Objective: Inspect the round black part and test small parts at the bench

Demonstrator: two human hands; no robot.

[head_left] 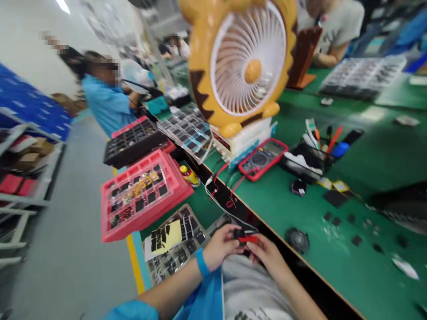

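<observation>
My left hand (223, 245), with a blue wristband, pinches a small black part (239, 234) in front of my lap. My right hand (267, 254) holds a red probe tip (248, 239) against that part. Red and black leads (230, 195) run from the hands up to a red multimeter (263, 158) lying on the green bench (300, 213). A round black part (298, 240) lies on the bench just right of my hands.
A yellow lion-shaped fan (245, 62) stands behind the meter. Pink trays (142, 195) and a black tray (133, 142) of small parts sit left. A tool holder (313, 155) and loose black pads (347, 218) lie right. People in blue and grey work nearby.
</observation>
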